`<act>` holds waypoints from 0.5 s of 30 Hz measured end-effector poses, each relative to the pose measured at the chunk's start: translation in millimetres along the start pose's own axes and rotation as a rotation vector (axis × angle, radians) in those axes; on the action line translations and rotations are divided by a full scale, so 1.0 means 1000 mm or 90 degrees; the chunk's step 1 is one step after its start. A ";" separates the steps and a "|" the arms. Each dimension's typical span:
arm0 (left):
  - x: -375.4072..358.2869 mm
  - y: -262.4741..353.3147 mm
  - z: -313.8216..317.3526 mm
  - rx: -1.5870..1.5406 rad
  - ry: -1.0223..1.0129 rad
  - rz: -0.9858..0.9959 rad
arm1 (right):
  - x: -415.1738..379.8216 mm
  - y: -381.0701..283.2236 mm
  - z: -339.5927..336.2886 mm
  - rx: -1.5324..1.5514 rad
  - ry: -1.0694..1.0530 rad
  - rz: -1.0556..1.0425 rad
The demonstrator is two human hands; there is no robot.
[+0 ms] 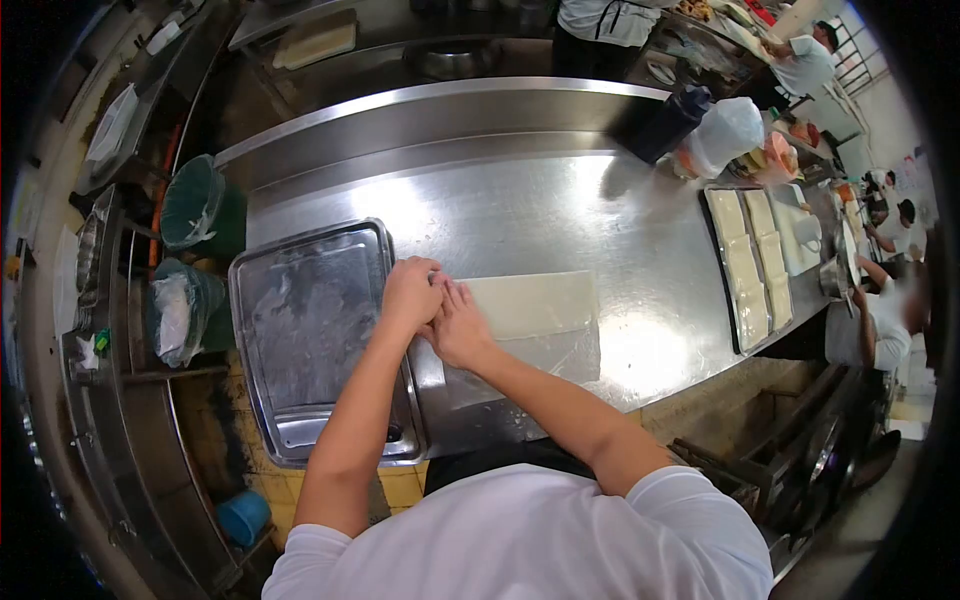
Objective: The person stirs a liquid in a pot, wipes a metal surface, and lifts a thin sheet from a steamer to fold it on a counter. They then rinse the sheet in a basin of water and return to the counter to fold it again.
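A pale, flat rectangular sheet [540, 303], which looks like dough, lies on the steel table with clear plastic film [545, 360] along its near side. My left hand [410, 297] is at the sheet's left end, fingers curled inward; what they grip, if anything, is hidden. Beside it and touching it, my right hand [462, 332] lies over the sheet's left end with its fingers stretched out. Just left of my hands is a large metal baking tray [320, 310], its bottom wet or smeared.
A dark tray [742, 335] of pale dough pieces [745, 270] is at the right. A dark bottle [675, 122] and a white plastic bag [722, 135] stand near the back rim. Green bins [192, 205] are at the left. Other people [800, 65] work beyond the table.
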State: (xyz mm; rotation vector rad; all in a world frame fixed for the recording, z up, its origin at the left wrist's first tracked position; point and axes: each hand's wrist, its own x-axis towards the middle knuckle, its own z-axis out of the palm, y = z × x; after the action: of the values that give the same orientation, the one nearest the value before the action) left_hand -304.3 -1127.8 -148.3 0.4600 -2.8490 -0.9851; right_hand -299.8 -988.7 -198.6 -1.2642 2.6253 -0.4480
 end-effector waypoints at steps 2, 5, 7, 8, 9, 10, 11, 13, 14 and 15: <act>0.003 -0.003 0.011 0.039 -0.095 0.007 | -0.015 0.020 -0.010 -0.008 0.004 0.042; 0.008 0.000 0.019 0.088 -0.185 0.021 | -0.062 0.077 -0.044 -0.007 0.054 0.104; 0.013 0.004 0.019 0.136 -0.233 0.015 | -0.094 0.132 -0.036 -0.061 0.142 0.246; 0.018 0.008 0.017 0.169 -0.263 0.005 | -0.109 0.157 -0.042 -0.071 0.140 0.302; 0.020 0.011 0.014 0.203 -0.293 -0.004 | -0.117 0.174 -0.047 -0.079 0.138 0.360; 0.020 0.013 0.011 0.211 -0.287 0.014 | -0.117 0.181 -0.053 -0.097 0.153 0.370; 0.019 0.015 0.007 0.219 -0.281 0.034 | -0.116 0.188 -0.058 -0.115 0.168 0.380; 0.021 0.014 0.011 0.206 -0.284 0.035 | -0.101 0.184 -0.078 -0.096 0.187 0.369; 0.023 0.009 0.016 0.188 -0.293 0.015 | -0.086 0.172 -0.085 -0.055 0.189 0.346; 0.023 0.006 0.018 0.171 -0.302 -0.006 | -0.070 0.158 -0.087 -0.014 0.192 0.321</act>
State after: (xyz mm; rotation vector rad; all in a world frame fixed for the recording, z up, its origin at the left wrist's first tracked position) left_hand -331.2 -1120.3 -159.3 0.2887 -3.4323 -0.8016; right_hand -398.1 -824.0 -169.6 -0.5251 3.0610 -0.5501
